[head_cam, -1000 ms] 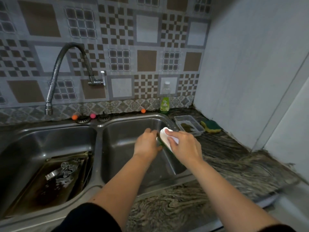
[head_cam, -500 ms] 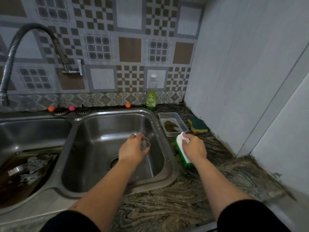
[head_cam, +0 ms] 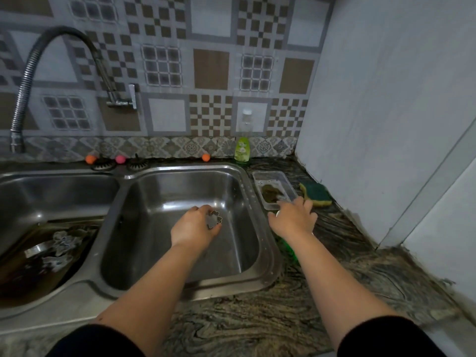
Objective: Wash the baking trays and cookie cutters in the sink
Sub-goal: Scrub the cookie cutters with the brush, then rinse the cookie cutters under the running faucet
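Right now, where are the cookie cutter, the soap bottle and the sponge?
cookie cutter [head_cam: 214, 219]: head view, its metal rim, gripped by the left hand.
soap bottle [head_cam: 242, 149]: head view, green label.
sponge [head_cam: 317, 195]: head view, dark green top.

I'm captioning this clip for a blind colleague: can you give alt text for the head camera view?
A person's left hand holds a flower-shaped cookie cutter over the right sink basin, while the right hand, fingers spread, reaches toward a clear plastic container on the countertop. More cutters lie on a baking tray in the left basin.
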Demonstrator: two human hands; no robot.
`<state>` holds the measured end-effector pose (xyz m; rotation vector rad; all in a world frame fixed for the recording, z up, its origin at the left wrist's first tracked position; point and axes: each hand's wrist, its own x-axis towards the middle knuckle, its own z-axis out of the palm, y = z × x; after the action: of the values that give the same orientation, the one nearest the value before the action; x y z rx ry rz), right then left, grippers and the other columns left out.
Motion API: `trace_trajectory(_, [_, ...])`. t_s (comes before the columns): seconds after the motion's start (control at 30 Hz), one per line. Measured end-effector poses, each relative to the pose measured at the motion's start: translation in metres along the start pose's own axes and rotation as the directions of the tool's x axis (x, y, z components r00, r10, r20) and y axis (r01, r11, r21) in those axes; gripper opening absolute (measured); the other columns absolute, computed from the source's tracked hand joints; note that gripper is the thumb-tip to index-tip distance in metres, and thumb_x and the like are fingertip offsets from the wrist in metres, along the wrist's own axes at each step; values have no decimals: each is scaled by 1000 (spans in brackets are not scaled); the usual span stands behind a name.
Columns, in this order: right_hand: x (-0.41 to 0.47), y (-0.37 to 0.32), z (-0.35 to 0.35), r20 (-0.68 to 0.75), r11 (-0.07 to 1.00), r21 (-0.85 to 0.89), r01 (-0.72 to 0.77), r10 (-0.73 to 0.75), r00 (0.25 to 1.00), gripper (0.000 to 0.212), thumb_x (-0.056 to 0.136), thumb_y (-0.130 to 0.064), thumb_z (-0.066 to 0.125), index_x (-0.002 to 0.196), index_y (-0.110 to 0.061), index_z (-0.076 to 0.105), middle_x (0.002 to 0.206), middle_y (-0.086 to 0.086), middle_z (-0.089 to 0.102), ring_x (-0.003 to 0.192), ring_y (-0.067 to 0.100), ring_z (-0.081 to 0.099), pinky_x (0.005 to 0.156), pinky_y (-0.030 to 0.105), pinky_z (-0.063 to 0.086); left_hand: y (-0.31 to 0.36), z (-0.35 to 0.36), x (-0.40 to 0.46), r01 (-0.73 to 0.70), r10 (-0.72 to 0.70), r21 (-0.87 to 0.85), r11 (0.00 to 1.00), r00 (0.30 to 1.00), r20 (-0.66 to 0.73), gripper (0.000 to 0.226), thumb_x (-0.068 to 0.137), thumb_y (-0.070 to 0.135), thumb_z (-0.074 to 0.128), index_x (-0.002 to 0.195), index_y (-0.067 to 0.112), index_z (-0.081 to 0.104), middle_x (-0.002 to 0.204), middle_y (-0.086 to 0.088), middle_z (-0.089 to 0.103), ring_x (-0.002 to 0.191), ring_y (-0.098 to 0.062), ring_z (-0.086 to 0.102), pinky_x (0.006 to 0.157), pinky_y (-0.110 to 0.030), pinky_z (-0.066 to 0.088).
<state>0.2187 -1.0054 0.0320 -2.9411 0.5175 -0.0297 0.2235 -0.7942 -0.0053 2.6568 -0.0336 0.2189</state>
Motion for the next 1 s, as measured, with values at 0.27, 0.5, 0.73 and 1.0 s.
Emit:
trace_trajectory(0.27, [-24,-134,21,95,945,89,315,-323,942,49,95,-46,44,141,-31,41,146,7,38,137,29,28,109,47,28,-85,-45,7,112,-111,19,994,994,-14,41,86,50,61,123,32,56,116,5,61,101,-17,61,75,-33,55])
trace_trajectory(0.5, [-59,-265,69,195,890,152,430,-453,870,55,95,-46,45,145,-24,38,150,4,36,140,23,29,109,43,28,-208,-90,4,229,-228,65,971,974,-10,42,85,53,58,121,32,59,115,1,66,106,-21,62,79,-30,53])
trace_trajectory(0.73, [-89,-353,144,311,882,366,295,-415,855,65,102,-36,31,153,-13,-1,161,4,-5,148,22,-2,119,45,10,-323,-106,3,362,-370,95,927,926,80,43,87,47,59,127,33,54,122,3,61,109,-20,59,83,-33,52])
trace_trajectory(1.0, [-91,-369,166,233,892,402,207,-319,919,59,103,-30,25,152,-15,-5,161,1,-8,148,20,-4,119,48,10,-391,-101,7,355,-401,209,911,880,255,47,84,40,69,126,28,52,124,-1,54,109,-22,57,86,-37,52])
